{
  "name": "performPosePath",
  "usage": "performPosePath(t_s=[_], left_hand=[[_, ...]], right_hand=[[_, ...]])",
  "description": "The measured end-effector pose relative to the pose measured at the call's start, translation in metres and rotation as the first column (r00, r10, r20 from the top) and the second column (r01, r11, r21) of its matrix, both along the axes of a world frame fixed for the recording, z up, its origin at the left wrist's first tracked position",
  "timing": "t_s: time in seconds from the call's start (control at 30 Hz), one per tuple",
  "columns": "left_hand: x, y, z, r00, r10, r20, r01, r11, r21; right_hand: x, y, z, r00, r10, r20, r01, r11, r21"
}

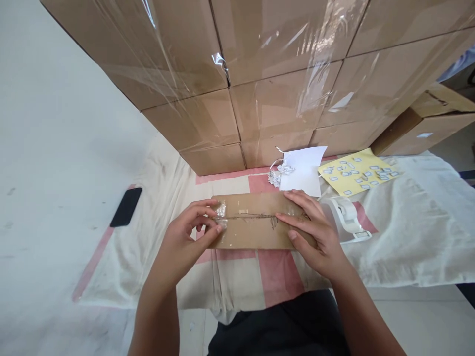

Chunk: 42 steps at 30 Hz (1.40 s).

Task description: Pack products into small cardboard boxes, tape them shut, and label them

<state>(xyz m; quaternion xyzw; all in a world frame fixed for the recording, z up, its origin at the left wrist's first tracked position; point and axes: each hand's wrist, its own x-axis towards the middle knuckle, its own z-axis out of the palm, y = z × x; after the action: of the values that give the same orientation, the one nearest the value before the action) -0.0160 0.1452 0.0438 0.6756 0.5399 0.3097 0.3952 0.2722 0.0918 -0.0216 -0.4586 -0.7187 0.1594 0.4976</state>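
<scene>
A flat brown cardboard box (256, 235) lies in front of me with its long seam running left to right across the top. Clear tape (221, 209) covers the seam near the box's left end. My left hand (191, 230) grips that end, with bent fingers and thumb at the tape. Across the right part of the box rests my right hand (311, 230), its fingers stretched out and spread on the cardboard. Just right of that hand stands a tape dispenser (347, 220), partly hidden behind it.
Stacked cartons (274, 109) wrapped in clear film rise behind the box. White paper (304, 170), crumpled scraps (280, 174) and a yellow sheet (356, 173) of small labels lie before them. A black phone (126, 207) is at left. An open carton (419, 123) stands at right.
</scene>
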Motion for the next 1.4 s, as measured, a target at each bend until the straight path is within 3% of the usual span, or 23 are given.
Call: performPosePath(t_s=[0.13, 0.3, 0.53, 1.0, 1.13, 1.3, 1.4], left_hand=[[0.001, 0.001, 0.003, 0.999, -0.019, -0.049, 0.022, 0.998, 0.054], [0.004, -0.001, 0.018, 0.959, -0.099, -0.267, 0.154, 0.969, 0.195], [0.007, 0.006, 0.025, 0.919, -0.140, -0.370, 0.229, 0.950, 0.210], [0.011, -0.001, 0.015, 0.884, 0.009, -0.468, 0.157, 0.937, 0.313], [0.005, 0.003, 0.014, 0.839, 0.043, -0.543, 0.138, 0.947, 0.289], [-0.001, 0.012, 0.015, 0.848, 0.063, -0.527, 0.079, 0.967, 0.242], [-0.002, 0.019, 0.013, 0.880, -0.002, -0.474, 0.054, 0.994, 0.096]], right_hand=[[-0.001, 0.000, -0.001, 1.000, -0.005, -0.014, 0.005, 1.000, -0.001], [-0.002, 0.000, -0.002, 0.999, -0.019, -0.031, 0.019, 1.000, 0.013], [-0.005, 0.000, -0.005, 0.997, -0.023, -0.070, 0.024, 1.000, 0.016], [-0.007, -0.001, -0.006, 0.993, -0.034, -0.109, 0.038, 0.999, 0.037], [-0.007, -0.002, -0.006, 0.992, -0.044, -0.117, 0.049, 0.998, 0.033], [-0.008, -0.001, -0.005, 0.991, -0.045, -0.125, 0.051, 0.998, 0.041], [-0.008, -0.001, -0.005, 0.990, -0.045, -0.132, 0.050, 0.998, 0.037]])
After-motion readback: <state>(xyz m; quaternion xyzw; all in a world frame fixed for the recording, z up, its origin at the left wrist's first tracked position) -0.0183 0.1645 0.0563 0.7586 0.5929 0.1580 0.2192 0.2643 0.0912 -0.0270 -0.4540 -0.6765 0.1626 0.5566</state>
